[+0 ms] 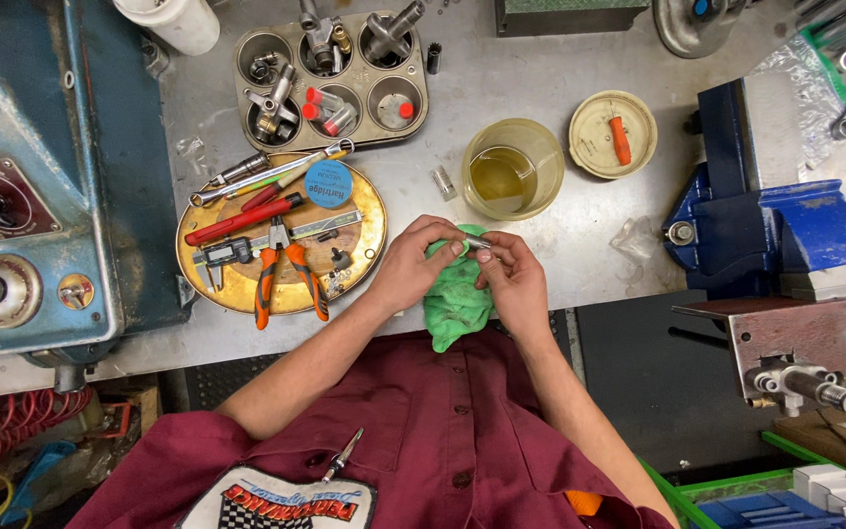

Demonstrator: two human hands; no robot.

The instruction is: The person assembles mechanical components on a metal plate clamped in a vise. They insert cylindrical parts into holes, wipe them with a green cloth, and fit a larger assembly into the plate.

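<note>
Workbench (501, 88): a grey metal top is seen from above, scuffed and stained, with tools and containers spread across it.
Machine (51, 176): a large blue-green housing with knobs and dials is set along the left edge of the workbench.
Vise (775, 225): a blue vise is mounted at the right edge of the workbench, well apart from the hands.
Round tray (359, 211): a brass-coloured tray is placed left of the hands; orange-handled pliers (288, 269), a caliper (227, 253), a red-handled tool (242, 220) and a round blue tin (329, 184) are laid on it.
Muffin pan (423, 93): a six-cup pan is set behind the round tray, and its cups are filled with small metal fittings and red-capped parts.
Cup (512, 168): a clear plastic cup holding yellowish liquid is stood just beyond the hands.
Lid (613, 133): a round cream lid is laid right of the cup, and a small orange piece is rested on it.
Green cloth (454, 299): a crumpled cloth is held under both hands at the front edge of the workbench, and part of it is draped toward the person's maroon shirt.
Left hand (415, 263): the fingers are curled around the green cloth, and the cloth is pressed up against the small metal part.
Right hand (513, 276): the small metal part is pinched between thumb and fingertips.
Small metal part (477, 242): a short silvery cylinder is held between the two hands, directly above the green cloth and just in front of the cup.
</note>
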